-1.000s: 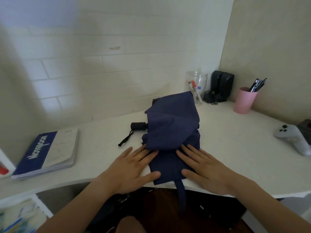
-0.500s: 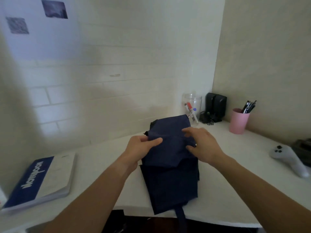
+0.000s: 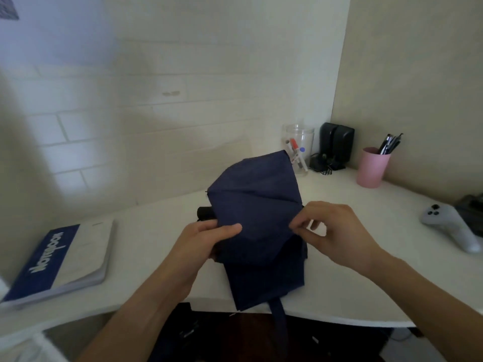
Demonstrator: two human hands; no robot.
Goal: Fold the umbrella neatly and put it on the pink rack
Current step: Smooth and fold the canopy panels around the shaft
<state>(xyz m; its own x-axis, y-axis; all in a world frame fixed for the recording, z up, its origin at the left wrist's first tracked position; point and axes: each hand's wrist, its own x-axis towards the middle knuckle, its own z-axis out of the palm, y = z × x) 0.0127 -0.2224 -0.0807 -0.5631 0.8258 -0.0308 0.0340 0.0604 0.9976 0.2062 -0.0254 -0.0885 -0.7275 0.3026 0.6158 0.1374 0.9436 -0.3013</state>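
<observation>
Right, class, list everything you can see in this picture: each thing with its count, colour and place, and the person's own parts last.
umbrella: one, navy blue, middle of the desk, part folded, strap hanging over the front edge
umbrella handle: one, black, poking out at the umbrella's left
notebook: one, blue and white, left side of the desk
glass jar: one, clear, by the back wall, markers inside
speakers: a pair, black, back corner
cup: one, pink, right of the speakers, pens inside
controller: one, light grey, right edge of the desk
desk: one, white, under all of it
left hand: one, gripping the umbrella's left edge
right hand: one, pinching the cloth's right edge
</observation>
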